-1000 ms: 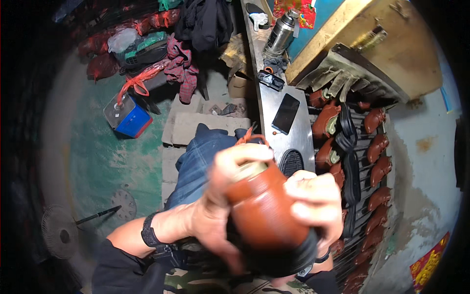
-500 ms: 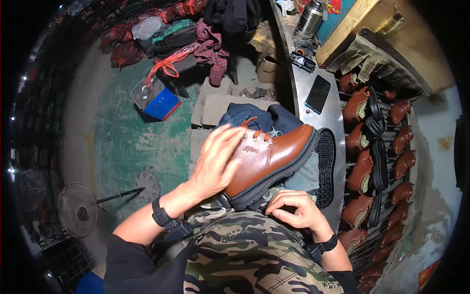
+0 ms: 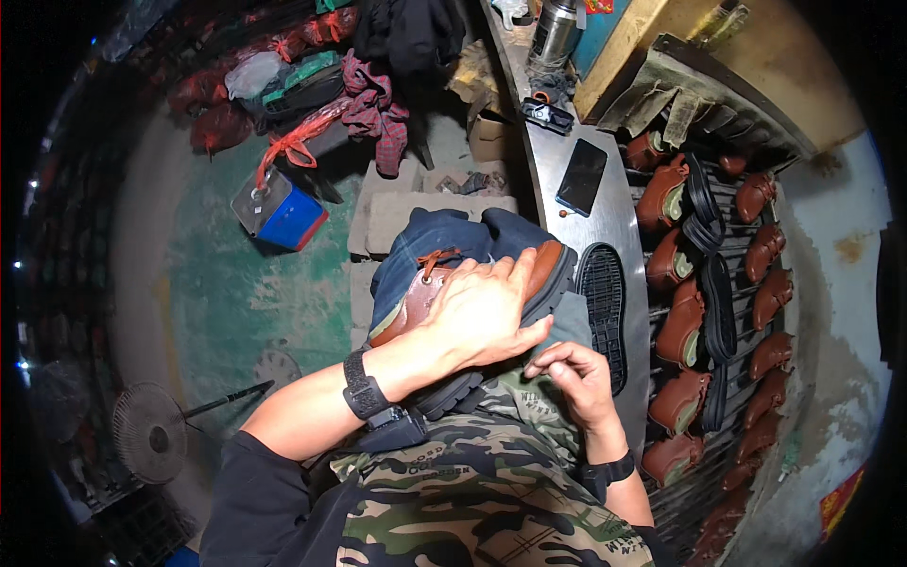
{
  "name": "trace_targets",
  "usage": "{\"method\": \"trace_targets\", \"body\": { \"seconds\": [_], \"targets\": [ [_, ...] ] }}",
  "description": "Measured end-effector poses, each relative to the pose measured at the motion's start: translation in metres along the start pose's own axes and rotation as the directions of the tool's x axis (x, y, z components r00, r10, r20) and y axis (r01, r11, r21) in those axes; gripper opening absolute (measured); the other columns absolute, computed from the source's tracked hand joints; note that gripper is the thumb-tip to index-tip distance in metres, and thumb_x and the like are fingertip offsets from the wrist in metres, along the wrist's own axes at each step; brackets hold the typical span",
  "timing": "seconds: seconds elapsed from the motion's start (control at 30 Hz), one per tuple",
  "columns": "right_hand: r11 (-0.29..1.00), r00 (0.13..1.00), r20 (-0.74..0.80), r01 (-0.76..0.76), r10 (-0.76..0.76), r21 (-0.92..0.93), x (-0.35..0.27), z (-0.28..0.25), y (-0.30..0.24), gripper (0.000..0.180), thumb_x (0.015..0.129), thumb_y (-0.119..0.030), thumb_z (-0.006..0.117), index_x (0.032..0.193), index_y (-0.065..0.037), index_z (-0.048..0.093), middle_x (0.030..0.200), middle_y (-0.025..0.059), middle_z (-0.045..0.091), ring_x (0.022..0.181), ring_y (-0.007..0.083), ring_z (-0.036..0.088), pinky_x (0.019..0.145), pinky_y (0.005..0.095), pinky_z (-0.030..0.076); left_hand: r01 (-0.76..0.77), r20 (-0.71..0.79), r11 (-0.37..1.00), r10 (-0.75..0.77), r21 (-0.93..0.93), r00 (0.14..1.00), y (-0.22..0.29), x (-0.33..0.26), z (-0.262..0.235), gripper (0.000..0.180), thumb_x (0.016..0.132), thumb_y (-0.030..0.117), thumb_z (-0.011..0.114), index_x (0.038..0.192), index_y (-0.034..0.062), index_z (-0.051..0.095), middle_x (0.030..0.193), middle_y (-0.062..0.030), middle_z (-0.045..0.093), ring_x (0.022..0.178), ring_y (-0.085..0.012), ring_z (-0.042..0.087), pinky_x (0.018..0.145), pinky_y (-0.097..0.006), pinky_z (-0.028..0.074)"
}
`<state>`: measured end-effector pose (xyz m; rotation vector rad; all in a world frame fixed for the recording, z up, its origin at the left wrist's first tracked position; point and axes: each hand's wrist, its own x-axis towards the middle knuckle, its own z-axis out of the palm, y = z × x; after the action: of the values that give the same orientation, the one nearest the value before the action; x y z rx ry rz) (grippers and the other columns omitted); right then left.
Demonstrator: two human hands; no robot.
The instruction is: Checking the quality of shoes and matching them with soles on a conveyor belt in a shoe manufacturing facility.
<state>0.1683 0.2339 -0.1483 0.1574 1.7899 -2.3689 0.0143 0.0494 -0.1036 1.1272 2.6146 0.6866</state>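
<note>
A brown leather lace-up boot (image 3: 543, 267) with a thick black sole lies on its side across my lap, its toe to the upper right. My left hand (image 3: 477, 317) lies over the middle of the boot, fingers stretched toward the toe and thumb apart, hiding much of the upper. Close to the boot's sole is my right hand (image 3: 574, 383), its fingers curled and thumb drawn in. Whether anything small sits in that pinch is hidden. A loose black outsole (image 3: 602, 312), tread pattern showing, rests on the metal ledge just right of the boot.
Along the metal ledge (image 3: 612, 236) lie a phone (image 3: 582, 177) and a steel flask (image 3: 556, 36). To the right, several brown shoe uppers (image 3: 682, 326) and black soles (image 3: 718, 307) line a slatted rack. A fan (image 3: 149, 432) and a blue box (image 3: 293, 217) stand on the left.
My left hand has moved right, from beside the boot's lacing to across its front. The boot has shifted a little left. My right hand has risen slightly, still curled.
</note>
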Motion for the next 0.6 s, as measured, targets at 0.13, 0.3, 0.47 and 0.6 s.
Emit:
{"method": "trace_targets", "body": {
  "seconds": [0.13, 0.3, 0.47, 0.6],
  "targets": [
    [0.965, 0.968, -0.122, -0.197, 0.220, 0.176, 0.003, -0.006, -0.006, 0.036, 0.106, -0.020, 0.060, 0.129, 0.007, 0.062, 0.110, 0.0160, 0.073, 0.101, 0.0214, 0.071, 0.090, 0.0334, 0.058, 0.162, 0.153, 0.961, -0.130, -0.223, 0.980, -0.007, 0.012, -0.027, 0.081, 0.092, 0.051, 0.064, 0.147, -0.0048, 0.043, 0.125, -0.0257, 0.068, 0.108, -0.0446, 0.069, 0.101, -0.050, 0.051],
    [0.802, 0.949, -0.035, -0.245, 0.313, 0.545, -0.011, 0.008, 0.009, 0.071, 0.096, -0.037, 0.074, 0.149, 0.000, 0.044, 0.138, 0.0139, 0.061, 0.124, 0.0273, 0.063, 0.103, 0.0431, 0.055, 0.227, 0.287, -0.575, -0.014, -0.787, 0.958, -0.020, 0.015, 0.003, 0.062, 0.103, 0.053, 0.047, 0.135, 0.0010, 0.061, 0.119, -0.0121, 0.074, 0.103, -0.0237, 0.073, 0.094, -0.039, 0.058],
    [0.806, 0.967, -0.237, 0.064, 0.096, 0.588, -0.017, 0.000, -0.029, 0.084, 0.086, -0.030, 0.084, 0.151, -0.001, 0.040, 0.140, 0.0103, 0.058, 0.125, 0.0244, 0.060, 0.109, 0.0417, 0.049, 0.010, 0.006, 0.011, -0.313, -1.000, 0.950, -0.001, 0.044, 0.061, 0.062, 0.109, 0.049, 0.043, 0.147, 0.0012, 0.052, 0.137, -0.0114, 0.064, 0.122, -0.0207, 0.062, 0.109, -0.037, 0.045],
    [0.960, 0.837, -0.542, 0.208, -0.076, 0.185, -0.059, -0.059, -0.046, 0.074, 0.084, -0.026, 0.084, 0.144, 0.001, 0.049, 0.132, 0.0093, 0.062, 0.121, 0.0202, 0.060, 0.103, 0.0364, 0.050, 0.087, 0.057, 0.389, -0.089, -0.917, 0.994, -0.013, 0.058, 0.055, 0.050, 0.110, 0.034, 0.053, 0.147, 0.0009, 0.051, 0.129, -0.0122, 0.068, 0.120, -0.0185, 0.062, 0.105, -0.033, 0.047]
  ]
}}
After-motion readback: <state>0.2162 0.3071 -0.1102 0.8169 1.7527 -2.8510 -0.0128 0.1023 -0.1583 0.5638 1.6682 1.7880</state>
